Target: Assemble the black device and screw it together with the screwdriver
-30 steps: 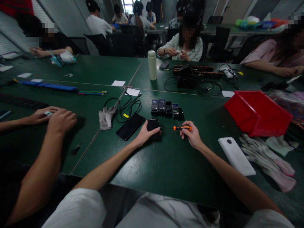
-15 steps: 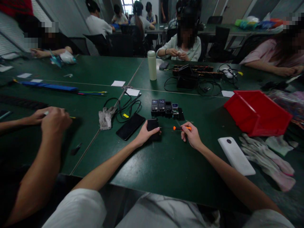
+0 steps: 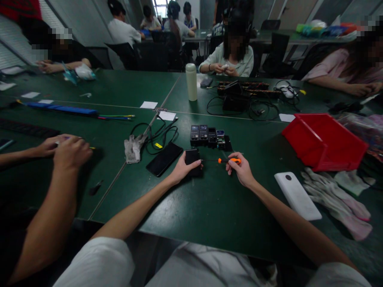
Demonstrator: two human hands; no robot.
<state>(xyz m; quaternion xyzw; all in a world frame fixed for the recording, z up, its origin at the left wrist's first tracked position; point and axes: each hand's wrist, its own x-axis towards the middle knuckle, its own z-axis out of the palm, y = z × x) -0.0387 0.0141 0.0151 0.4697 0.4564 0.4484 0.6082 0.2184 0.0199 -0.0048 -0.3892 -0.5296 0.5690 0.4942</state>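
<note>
My left hand [image 3: 181, 169] is closed around a small black box-shaped device [image 3: 192, 157], its thumb along the near right side. In my right hand [image 3: 241, 170] is an orange-and-black screwdriver [image 3: 234, 161], gripped by the handle. Its thin shaft points left and the tip reaches the device's right side near my left thumb; whether it sits in a screw is too small to tell. Just beyond, several small black modules with little screens [image 3: 204, 134] stand in a row, and the rightmost shows a bare circuit board [image 3: 221, 141]. A black smartphone [image 3: 164, 159] lies left of my left hand.
A grey work glove [image 3: 134, 149] and black cable [image 3: 167, 133] lie left. Right are a red bin [image 3: 324, 143], a white power bank-like slab [image 3: 297, 196] and more gloves [image 3: 338, 203]. A pale bottle [image 3: 191, 82] stands ahead. A co-worker's hands [image 3: 68, 149] work at left.
My right fingers have shifted slightly on the screwdriver handle. My left hand and the black device stay in place. The co-worker's hand at left has moved a little.
</note>
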